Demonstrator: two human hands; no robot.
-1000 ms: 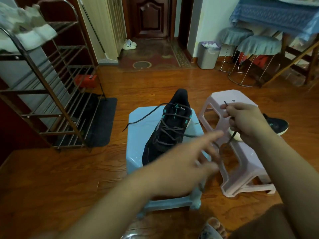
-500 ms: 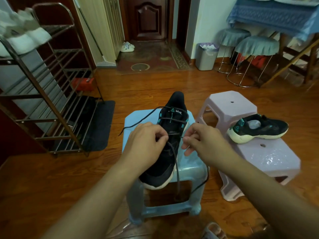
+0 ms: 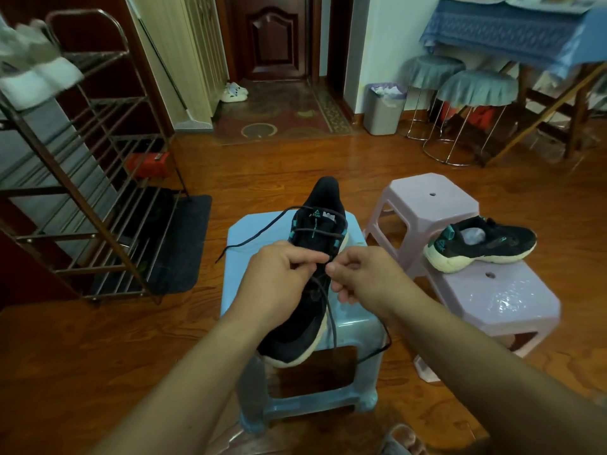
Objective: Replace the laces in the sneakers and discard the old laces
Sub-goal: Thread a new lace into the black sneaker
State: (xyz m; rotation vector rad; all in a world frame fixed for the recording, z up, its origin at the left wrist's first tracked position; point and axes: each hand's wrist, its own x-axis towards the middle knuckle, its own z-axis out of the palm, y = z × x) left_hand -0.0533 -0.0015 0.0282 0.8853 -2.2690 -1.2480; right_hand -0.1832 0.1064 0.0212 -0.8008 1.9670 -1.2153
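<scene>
- At the far left a brown metal shoe rack is standing on the wooden floor, well apart from the work and not blocking it.
- The left hand is resting over the middle of the black sneaker with the cream sole, its fingers curled and pinching the dark lace at the eyelets.
- This sneaker is lying on the light blue plastic stool; one lace end is trailing to the left over the stool top, another is hanging down in front.
- The right hand is just beside the left one, its fingers also pinching the lace.
- I judge the step is working the lace through the eyelets; whether in or out, I cannot tell. The next move is needing a small, careful pull.
- To the right the second black sneaker is lying without a lace on two lilac plastic stools.
- The grey waste bin is standing far back by the wall, for the old laces.
</scene>
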